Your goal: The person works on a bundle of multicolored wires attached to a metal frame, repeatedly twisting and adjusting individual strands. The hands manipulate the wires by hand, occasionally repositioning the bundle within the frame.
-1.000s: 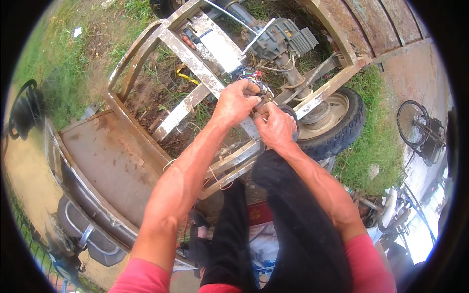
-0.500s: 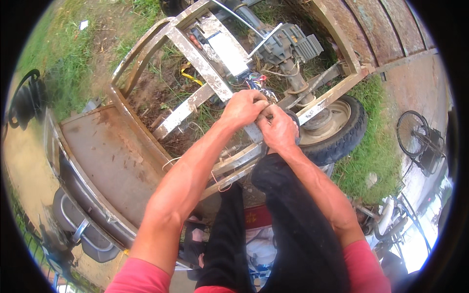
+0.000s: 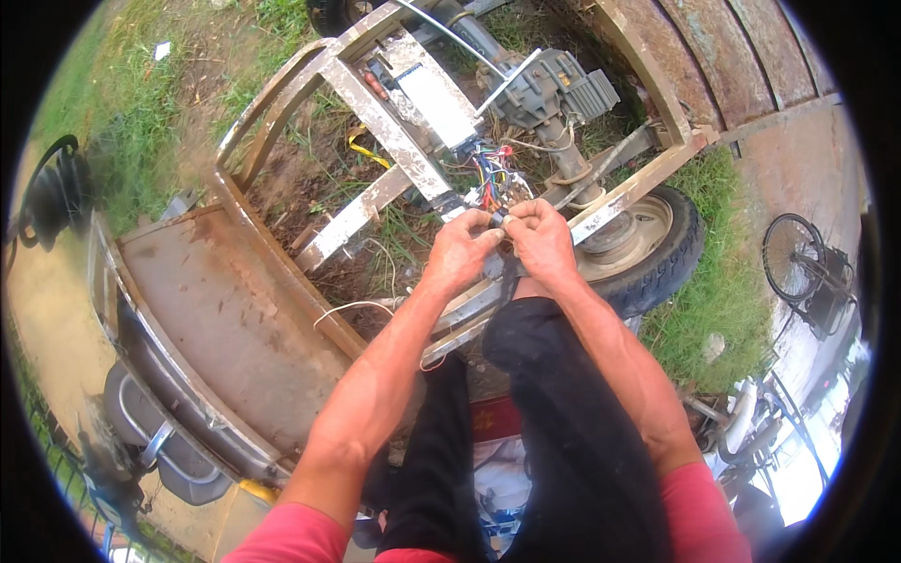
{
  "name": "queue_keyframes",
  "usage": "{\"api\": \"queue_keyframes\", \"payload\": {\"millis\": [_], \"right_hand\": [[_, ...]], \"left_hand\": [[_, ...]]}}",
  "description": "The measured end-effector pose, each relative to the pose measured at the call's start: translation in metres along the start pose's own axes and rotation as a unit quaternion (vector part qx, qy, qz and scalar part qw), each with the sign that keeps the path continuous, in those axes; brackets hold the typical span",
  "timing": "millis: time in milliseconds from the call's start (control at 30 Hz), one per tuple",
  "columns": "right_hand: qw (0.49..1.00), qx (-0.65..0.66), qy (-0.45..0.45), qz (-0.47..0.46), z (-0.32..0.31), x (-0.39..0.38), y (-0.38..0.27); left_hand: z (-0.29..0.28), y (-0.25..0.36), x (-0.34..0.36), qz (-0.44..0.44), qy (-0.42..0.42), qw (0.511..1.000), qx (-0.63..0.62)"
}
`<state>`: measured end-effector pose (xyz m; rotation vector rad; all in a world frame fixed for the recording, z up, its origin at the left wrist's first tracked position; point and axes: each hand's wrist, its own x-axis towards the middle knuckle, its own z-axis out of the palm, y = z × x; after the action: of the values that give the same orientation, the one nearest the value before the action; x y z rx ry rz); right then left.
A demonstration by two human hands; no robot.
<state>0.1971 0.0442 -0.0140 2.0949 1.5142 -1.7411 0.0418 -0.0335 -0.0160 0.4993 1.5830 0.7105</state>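
My left hand [image 3: 460, 251] and my right hand [image 3: 542, 242] meet at the middle of the metal frame, fingers closed in pinches. Between their fingertips is a small dark piece [image 3: 498, 220], too small to make out clearly. Right above the fingers spreads a bundle of coloured wires [image 3: 492, 174], red, blue, green and yellow among them. The wires come from the lower end of a silver control box [image 3: 437, 101]. A dark strip [image 3: 510, 274] hangs below the hands, beside my knee.
A rusty, paint-chipped frame [image 3: 380, 122] surrounds the work. A grey motor on an axle [image 3: 554, 89] lies beyond, with a wheel [image 3: 648, 244] at right. A red-handled tool [image 3: 374, 84] rests beside the box. A brown metal panel [image 3: 225, 300] stands left; a thin pale wire [image 3: 352, 305] loops near my left forearm.
My hands have drawn slightly apart and lower, with the left wrist turned. The coloured wires and the small dark piece now show, which the hands hid before.
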Motion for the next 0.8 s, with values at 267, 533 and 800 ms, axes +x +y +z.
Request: {"api": "queue_keyframes", "payload": {"millis": [267, 533, 800], "right_hand": [[0.985, -0.168, -0.007, -0.034, 0.001, -0.007, -0.017], [0.975, -0.196, 0.009, -0.103, 0.003, -0.015, -0.016], [0.97, -0.19, 0.053, -0.139, 0.007, -0.02, -0.014]], "left_hand": [[-0.013, -0.002, -0.005, 0.065, 0.029, 0.993, 0.092], [-0.021, 0.002, -0.009, 0.081, 0.057, 0.987, 0.129], [-0.029, 0.012, -0.012, 0.029, 0.059, 0.995, 0.073]]}}
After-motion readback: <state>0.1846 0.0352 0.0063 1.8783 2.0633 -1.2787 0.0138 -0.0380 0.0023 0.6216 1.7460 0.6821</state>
